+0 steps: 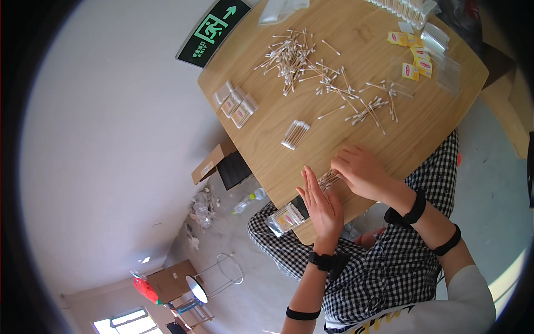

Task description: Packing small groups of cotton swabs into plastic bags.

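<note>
My left hand (322, 211) stands on edge near the table's front corner, its fingers stretched out straight. The palm side faces a small bunch of cotton swabs (329, 179) between my two hands. My right hand (360, 171) curls its fingers over the right end of that bunch; its fingertips are partly hidden. Just left of my left hand, a clear bag packed with cotton swabs (287, 217) and a yellow-and-white card lies at the table edge. Farther up the table sits a neat bundle of cotton swabs (295, 134).
A loose heap of cotton swabs (290, 58) and scattered ones (367, 108) cover the middle of the wooden table (256, 145). Filled packs (236, 106) lie at the left edge. Yellow cards (417, 58) and clear bags (448, 75) lie at right. A cardboard box (211, 161) stands on the floor.
</note>
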